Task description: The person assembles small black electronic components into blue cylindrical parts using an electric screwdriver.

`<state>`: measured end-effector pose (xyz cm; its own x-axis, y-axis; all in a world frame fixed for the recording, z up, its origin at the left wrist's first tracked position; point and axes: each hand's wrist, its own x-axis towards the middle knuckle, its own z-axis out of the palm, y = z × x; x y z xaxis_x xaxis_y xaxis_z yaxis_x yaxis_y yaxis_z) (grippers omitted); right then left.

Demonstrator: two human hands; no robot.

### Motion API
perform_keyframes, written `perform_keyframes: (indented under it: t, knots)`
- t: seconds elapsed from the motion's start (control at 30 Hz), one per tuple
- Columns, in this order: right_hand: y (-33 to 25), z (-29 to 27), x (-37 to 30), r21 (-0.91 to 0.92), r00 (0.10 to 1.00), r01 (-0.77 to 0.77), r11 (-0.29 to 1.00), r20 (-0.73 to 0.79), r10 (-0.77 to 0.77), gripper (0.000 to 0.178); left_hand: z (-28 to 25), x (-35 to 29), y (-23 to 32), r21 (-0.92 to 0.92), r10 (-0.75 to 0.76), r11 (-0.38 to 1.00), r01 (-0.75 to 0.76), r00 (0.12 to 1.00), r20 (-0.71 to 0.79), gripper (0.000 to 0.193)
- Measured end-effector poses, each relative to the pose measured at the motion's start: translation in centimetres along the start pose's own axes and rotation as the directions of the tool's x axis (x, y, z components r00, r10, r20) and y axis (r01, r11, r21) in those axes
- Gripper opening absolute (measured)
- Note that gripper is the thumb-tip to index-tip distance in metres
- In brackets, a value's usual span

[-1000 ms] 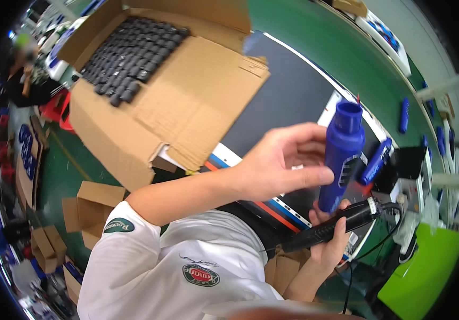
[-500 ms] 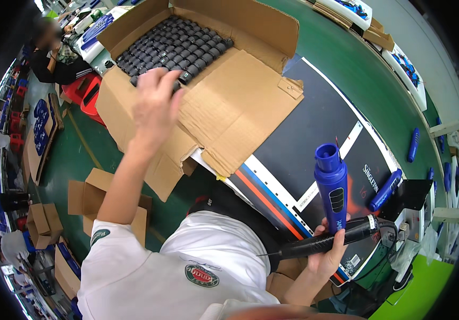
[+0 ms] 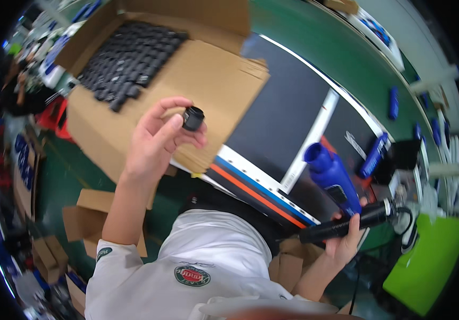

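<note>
Between the thumb and fingers of my left hand (image 3: 152, 136) is a small black cylindrical cap (image 3: 192, 119), held above the flap of a large open cardboard box (image 3: 216, 69). Tight rows of similar black caps (image 3: 128, 61) fill the far part of that box. My right hand (image 3: 343, 244) grips two things at once. One is a hollow blue plastic handle housing (image 3: 331, 175), its open end tilted up and left. The other is a black electric screwdriver (image 3: 338, 228), lying across the palm with its bit end to the left and a cord at its right end.
Another blue housing (image 3: 373, 156) lies on the dark printed table top (image 3: 288, 109), beside a black object (image 3: 400, 160). An open carton (image 3: 88, 216) stands on the floor at lower left. A bright green surface (image 3: 426, 264) is at right. Someone in dark clothes (image 3: 21, 98) sits far left.
My left hand has come back from the rows, toward me and right, with a black cap in it. The blue housing in my right hand now tilts further left. The whole view has shifted.
</note>
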<state>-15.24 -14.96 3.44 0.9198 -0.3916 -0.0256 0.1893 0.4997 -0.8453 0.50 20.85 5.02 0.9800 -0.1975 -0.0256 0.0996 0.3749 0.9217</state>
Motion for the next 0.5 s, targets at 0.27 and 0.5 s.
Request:
perform_keyframes:
  t: [0.27, 0.5]
  knots:
    - [-3.9, -2.2, -1.6, -0.108, 0.971, 0.127, 0.986, -0.192, -0.146, 0.048, 10.4, 0.9, -4.3, 0.122, -0.019, 0.992, -0.039, 0.897, 0.442, 0.048]
    - [-5.3, -3.7, -3.0, -0.215, 0.934, 0.165, 0.962, -0.278, -0.223, 0.048, 14.6, 2.2, -5.6, 0.228, -0.007, 0.961, -0.155, 0.813, 0.582, 0.039]
